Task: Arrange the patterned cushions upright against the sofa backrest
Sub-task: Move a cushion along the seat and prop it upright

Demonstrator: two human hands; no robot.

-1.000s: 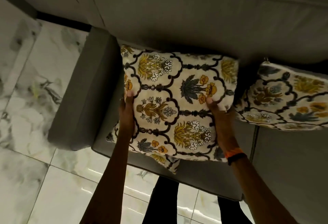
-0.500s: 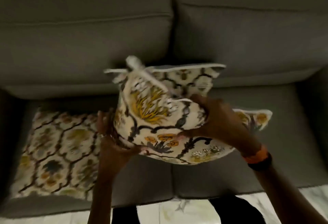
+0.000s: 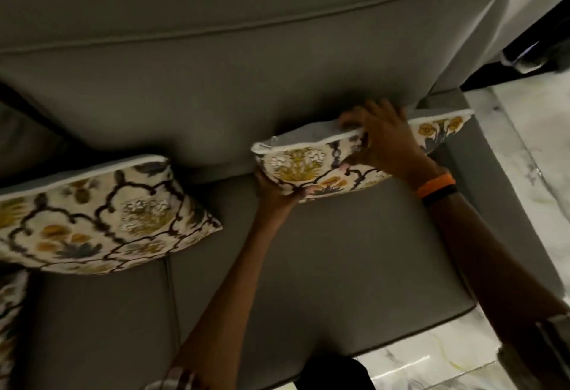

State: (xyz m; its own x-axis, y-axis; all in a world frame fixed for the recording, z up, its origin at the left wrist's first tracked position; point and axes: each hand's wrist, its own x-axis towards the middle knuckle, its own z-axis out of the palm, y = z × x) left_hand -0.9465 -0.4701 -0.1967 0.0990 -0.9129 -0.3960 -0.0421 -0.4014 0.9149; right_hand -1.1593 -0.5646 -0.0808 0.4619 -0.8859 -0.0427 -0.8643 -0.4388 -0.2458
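Carried from mid-seat to the right end since earlier, second patterned cushion (image 3: 92,213) leaning on the sofa backrest (image 3: 216,74) at left, left hand (image 3: 274,190) cupping held cushion (image 3: 308,162) bottom-left corner, right hand (image 3: 385,142) clamped over its top edge, cushion upright against backrest, orange wristband (image 3: 435,184) at right wrist.

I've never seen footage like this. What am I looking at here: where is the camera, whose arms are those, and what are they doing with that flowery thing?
No machine here: a person wears one camera on the head, looking down at their own arms. Below is a grey sofa. The left hand grips the lower left corner of a patterned cushion, and the right hand, with an orange wristband, grips its top edge, standing it against the backrest at the sofa's right end. A second cushion already leans on the backrest further left. A bit of a third shows at the left edge.
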